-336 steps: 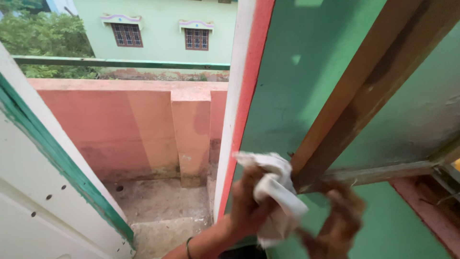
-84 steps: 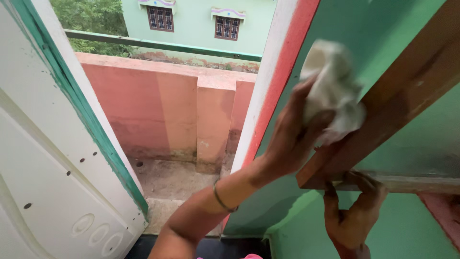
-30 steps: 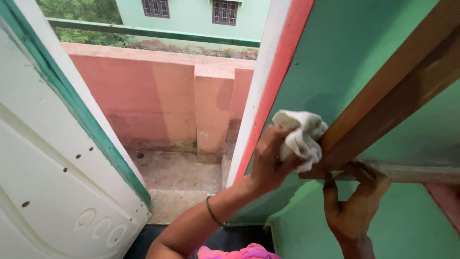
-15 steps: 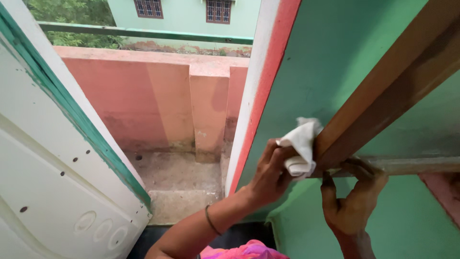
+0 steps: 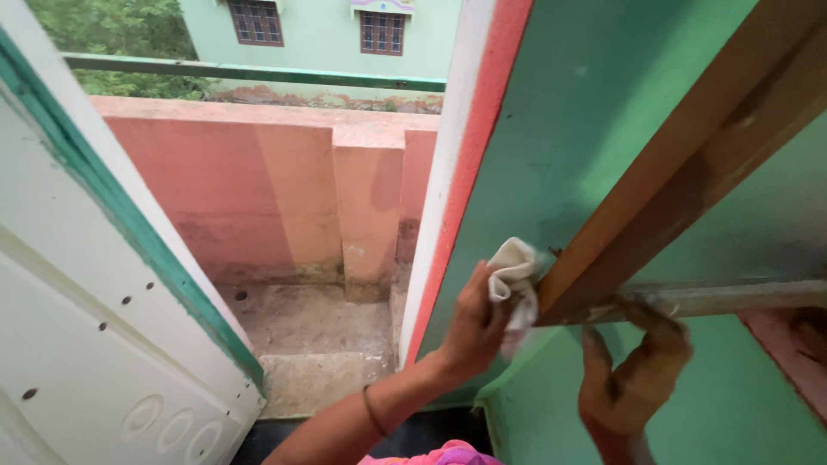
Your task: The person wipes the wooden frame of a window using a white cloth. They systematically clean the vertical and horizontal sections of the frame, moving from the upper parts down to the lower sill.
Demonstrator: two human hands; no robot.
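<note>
Head view: left hand (image 5: 472, 323) (clutching white cloth (image 5: 513, 280)) has slid toward 7 o'clock down the wooden frame (image 5: 680, 185); right hand (image 5: 633, 379) grips its corner.

Left hand (image 5: 472, 323) raised and clenched; right hand (image 5: 627, 379) raised, fingers hooked.

Crumpled white cloth (image 5: 513, 280) against wooden frame (image 5: 680, 181)
</note>
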